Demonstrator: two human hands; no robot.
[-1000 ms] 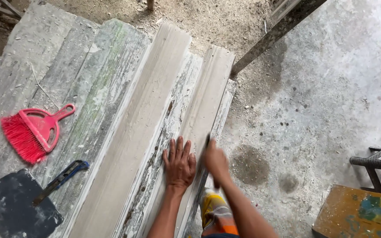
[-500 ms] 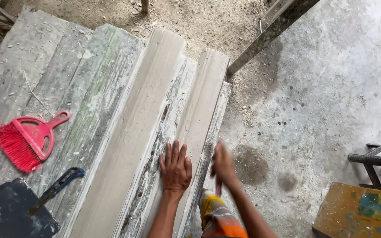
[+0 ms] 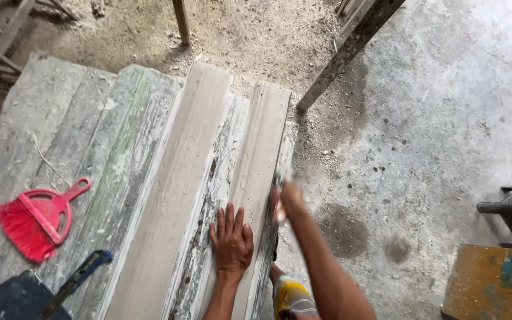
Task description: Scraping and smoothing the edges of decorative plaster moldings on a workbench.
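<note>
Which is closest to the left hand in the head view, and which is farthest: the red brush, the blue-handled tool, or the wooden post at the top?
From the left hand, flat on the pale plank:
1. Blue-handled tool, lower left, on the weathered boards.
2. Red brush, further left on the same boards.
3. Wooden post, up at the top, standing on the dusty ground.

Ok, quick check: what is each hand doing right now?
Left hand: open, flat on the pale plank.
Right hand: closed on a small blurred tool at the plank's edge.
</note>
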